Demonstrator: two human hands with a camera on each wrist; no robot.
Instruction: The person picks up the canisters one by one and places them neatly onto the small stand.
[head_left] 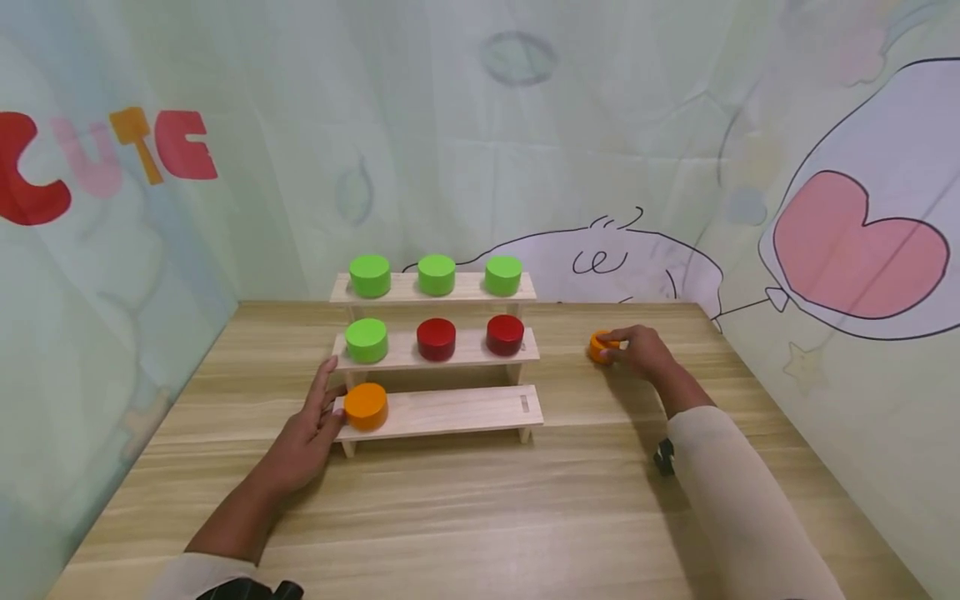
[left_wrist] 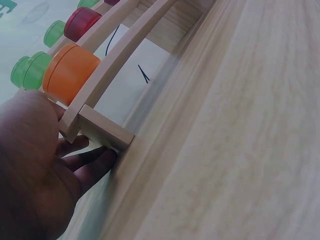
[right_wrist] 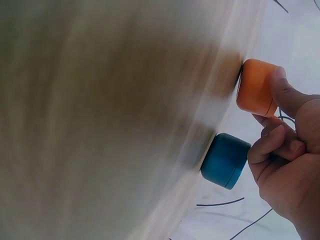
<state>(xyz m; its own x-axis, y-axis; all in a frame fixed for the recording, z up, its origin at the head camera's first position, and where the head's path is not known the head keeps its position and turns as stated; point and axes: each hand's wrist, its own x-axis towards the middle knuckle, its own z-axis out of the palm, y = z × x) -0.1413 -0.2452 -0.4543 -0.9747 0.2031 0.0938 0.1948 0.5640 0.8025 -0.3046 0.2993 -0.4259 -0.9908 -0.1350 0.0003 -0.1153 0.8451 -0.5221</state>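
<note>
A three-tier wooden stand (head_left: 457,410) bears small round jars with a lid seam. At its left end my left hand (head_left: 303,442) rests with fingers spread, the thumb beside an orange jar (head_left: 366,407) on the lowest tier. In the left wrist view, the fingers (left_wrist: 92,170) touch the stand's front leg (left_wrist: 107,127). Right of the stand, my right hand (head_left: 641,354) pinches another orange jar (head_left: 597,347) between thumb and fingertips, low over the table. Close by the right hand's curled fingers is a blue jar (right_wrist: 226,161), hidden in the head view.
Green jars (head_left: 437,275) line the top tier. The middle tier holds a green jar (head_left: 367,340) and two red jars (head_left: 436,339). The wood-grain table (head_left: 450,517) ends at printed curtains (head_left: 285,167) behind and on both sides.
</note>
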